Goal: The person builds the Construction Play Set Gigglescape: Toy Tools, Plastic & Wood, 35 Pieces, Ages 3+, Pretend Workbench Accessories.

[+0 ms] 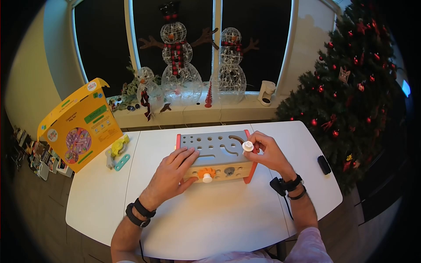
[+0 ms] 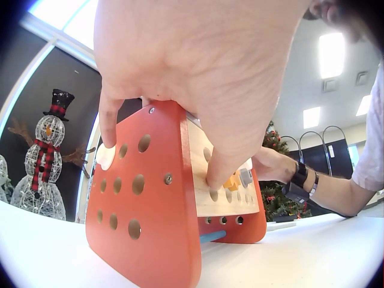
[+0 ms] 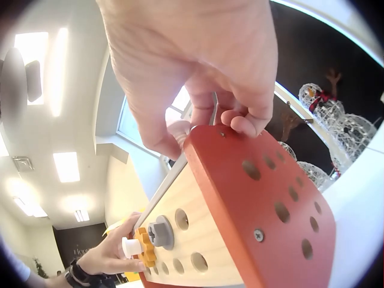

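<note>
A toy workbench point(image 1: 210, 147) with a grey slotted top, a wooden front and red end panels point(image 2: 141, 198) stands on the white table. My left hand point(image 1: 175, 168) grips its left end, fingers over the top and thumb against the front. At the top's right end, my right hand point(image 1: 268, 153) pinches a white round-headed toy screw point(image 1: 248, 146) between thumb and fingers. Whether the screw sits in the curved slot, I cannot tell. On the front are an orange gear point(image 3: 146, 247) with a white peg point(image 3: 131, 247) through it, and a grey bolt point(image 3: 161, 233).
A yellow toy box point(image 1: 83, 127) stands upright at the table's left. Beside it lie a yellow-green piece point(image 1: 118, 147) and a teal strip point(image 1: 122, 162) with holes. A dark oblong object point(image 1: 324, 165) lies near the right edge. A decorated tree point(image 1: 346, 87) rises beyond.
</note>
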{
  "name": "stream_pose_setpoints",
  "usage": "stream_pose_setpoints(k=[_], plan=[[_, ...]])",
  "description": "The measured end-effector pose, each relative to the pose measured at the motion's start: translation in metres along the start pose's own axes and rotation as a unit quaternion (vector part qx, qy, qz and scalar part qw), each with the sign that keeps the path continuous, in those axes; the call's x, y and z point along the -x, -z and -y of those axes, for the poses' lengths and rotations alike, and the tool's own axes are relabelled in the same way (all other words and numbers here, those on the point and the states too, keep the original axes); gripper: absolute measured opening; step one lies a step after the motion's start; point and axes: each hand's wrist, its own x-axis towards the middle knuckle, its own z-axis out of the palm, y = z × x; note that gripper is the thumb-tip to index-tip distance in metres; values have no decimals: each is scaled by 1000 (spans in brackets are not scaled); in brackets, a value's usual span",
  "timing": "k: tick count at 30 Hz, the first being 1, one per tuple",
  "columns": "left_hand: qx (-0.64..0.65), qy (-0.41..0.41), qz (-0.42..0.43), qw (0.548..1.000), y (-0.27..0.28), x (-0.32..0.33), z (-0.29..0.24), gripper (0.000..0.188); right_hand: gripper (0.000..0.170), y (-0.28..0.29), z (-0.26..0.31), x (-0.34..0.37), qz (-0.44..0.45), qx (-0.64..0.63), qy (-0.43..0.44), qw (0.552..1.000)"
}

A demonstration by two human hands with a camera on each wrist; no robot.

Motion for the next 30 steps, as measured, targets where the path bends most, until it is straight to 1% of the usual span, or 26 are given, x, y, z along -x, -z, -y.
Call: stream_pose_setpoints(k=[4, 6, 10, 12, 16, 18, 22, 24, 28, 30], plan=[[2, -1, -1, 1000, 1, -1, -1, 82, 20, -2, 4, 1, 1, 34, -13, 999], [3, -1, -1, 1000, 1, 0, -1, 81, 21, -2, 7, 1, -4, -24, -28, 999], [0, 1, 0, 1000, 1, -1, -1, 81, 22, -1, -1, 1, 5, -8, -7, 1000], [1, 1, 0, 1000, 1, -1, -1, 81, 24, -3, 8, 1, 1, 39, -18, 999], [0, -1, -1, 1000, 2, -1, -2, 81, 25, -3, 2, 0, -2, 11, 6, 1000], [-1, -1, 0, 1000, 1, -1, -1, 81, 24, -1, 3, 1, 4, 37, 0, 999], [-3, -2, 0, 1000, 0, 0, 0, 82, 23, -2, 7, 0, 3, 46, -5, 999], [-3, -1, 0, 1000, 0, 0, 0, 82, 22, 0, -5, 0, 9, 11, 9, 1000], [-2, 0, 1, 1000, 0, 0, -1, 82, 21, 1, -2, 0, 16, 32, 6, 999], [-2, -1, 1, 1000, 0, 0, -1, 82, 21, 0, 1, 0, 12, 18, -16, 1000]])
